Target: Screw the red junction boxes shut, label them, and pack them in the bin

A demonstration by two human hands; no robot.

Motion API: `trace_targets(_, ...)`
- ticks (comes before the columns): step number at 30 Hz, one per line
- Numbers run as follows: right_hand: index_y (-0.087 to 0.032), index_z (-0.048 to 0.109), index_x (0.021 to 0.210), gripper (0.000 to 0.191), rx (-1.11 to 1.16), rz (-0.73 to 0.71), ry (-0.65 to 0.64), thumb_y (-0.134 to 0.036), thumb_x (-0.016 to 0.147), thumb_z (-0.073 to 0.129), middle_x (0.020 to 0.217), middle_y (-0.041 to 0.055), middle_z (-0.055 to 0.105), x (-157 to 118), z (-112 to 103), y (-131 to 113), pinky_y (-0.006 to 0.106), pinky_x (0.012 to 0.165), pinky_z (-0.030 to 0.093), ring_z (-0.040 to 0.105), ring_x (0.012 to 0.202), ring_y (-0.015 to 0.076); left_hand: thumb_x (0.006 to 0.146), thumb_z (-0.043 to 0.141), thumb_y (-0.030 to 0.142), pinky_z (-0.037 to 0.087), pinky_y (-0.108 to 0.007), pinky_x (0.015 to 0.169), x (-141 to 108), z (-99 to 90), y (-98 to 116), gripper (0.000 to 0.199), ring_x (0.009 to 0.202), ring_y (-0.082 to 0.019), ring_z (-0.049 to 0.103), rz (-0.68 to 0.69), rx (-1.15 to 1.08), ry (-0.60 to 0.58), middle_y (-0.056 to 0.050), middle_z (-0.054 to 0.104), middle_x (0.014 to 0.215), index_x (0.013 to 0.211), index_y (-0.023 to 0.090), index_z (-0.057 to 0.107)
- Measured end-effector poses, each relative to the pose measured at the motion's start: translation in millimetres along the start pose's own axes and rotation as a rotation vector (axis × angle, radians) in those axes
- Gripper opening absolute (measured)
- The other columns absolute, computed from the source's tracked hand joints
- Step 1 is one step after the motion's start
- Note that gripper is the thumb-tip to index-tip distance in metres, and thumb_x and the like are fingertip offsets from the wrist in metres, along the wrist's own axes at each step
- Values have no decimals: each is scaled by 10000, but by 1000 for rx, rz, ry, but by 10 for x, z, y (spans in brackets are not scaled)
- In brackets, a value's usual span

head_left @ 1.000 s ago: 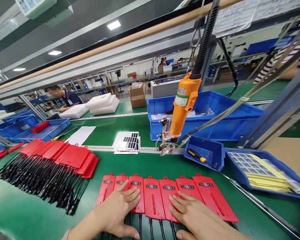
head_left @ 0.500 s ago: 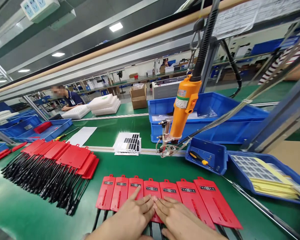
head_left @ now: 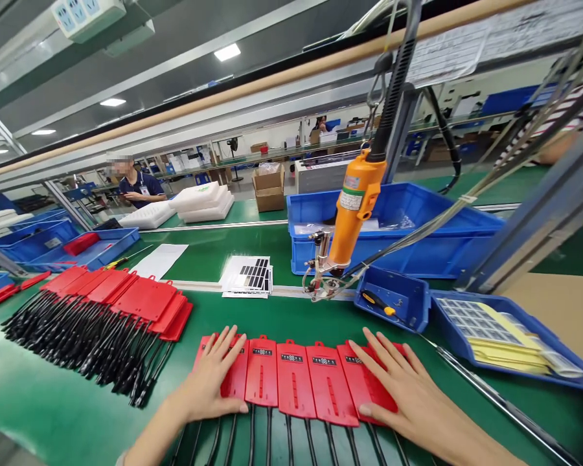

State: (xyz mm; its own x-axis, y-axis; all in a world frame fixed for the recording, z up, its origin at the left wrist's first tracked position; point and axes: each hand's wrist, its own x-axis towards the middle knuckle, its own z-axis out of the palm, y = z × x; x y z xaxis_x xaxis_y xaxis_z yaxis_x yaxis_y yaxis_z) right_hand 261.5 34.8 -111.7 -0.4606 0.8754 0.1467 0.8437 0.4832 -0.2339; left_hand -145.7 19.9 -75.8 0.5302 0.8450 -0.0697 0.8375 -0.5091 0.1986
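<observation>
A row of several flat red plastic cases (head_left: pixel 295 385) lies side by side on the green bench, each with a small black display label near its top and black cables at the bottom. My left hand (head_left: pixel 212 375) rests with fingers spread over the cases at the left end of the row. Over the right end lies my right hand (head_left: pixel 402 385), also spread, its thumb pointing inward. Between the hands the middle cases show fully; those under my palms are partly covered. Neither hand grips anything.
At left lies a pile of red cases (head_left: pixel 146 299) with black cables. An orange electric screwdriver (head_left: pixel 352 210) hangs above label sheets (head_left: pixel 247 275). Right stand a small blue bin (head_left: pixel 408 301) with a yellow-black screwdriver and a blue tray (head_left: pixel 576 369) of stickers. A co-worker (head_left: pixel 138 184) sits beyond.
My hands have moved apart, from together at the middle of the row to its two ends. The cases at the right now sit closer together and straighter.
</observation>
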Motion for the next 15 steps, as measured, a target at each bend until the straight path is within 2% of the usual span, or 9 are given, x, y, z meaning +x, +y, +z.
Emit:
trace_targets(4,-265,280,1516,859,-44,-41,60,-689,820,551,1537,138,279,-96,218,61,720,1050,257,176,1401,431,732,547,804,130,-645,1145,107,92,52,1152,1456,-396,44,60,2,-17,-170,23,1599,1542,234,-43)
trace_targets(9,-266,276,1523,836,-128,-78,189,-655,836,553,1524,141,313,-115,361,63,719,1018,325,241,1386,437,765,522,789,88,-702,1109,293,171,221,1105,1448,-416,57,163,49,-73,-221,43,1582,1545,209,-4)
trace_targets(13,-298,209,1541,832,-160,-113,234,-613,852,553,1527,144,304,-127,406,155,731,964,381,302,1356,451,813,487,759,146,-689,1109,362,51,202,1023,1444,-407,130,187,53,-95,-219,141,1575,1546,209,34)
trace_targets(15,-316,175,1547,814,-139,-112,225,-574,870,544,1538,132,284,-114,413,193,726,959,395,325,1349,442,880,486,670,191,-651,1123,496,-57,105,875,1436,-376,213,146,70,-53,-182,246,1562,1540,228,118)
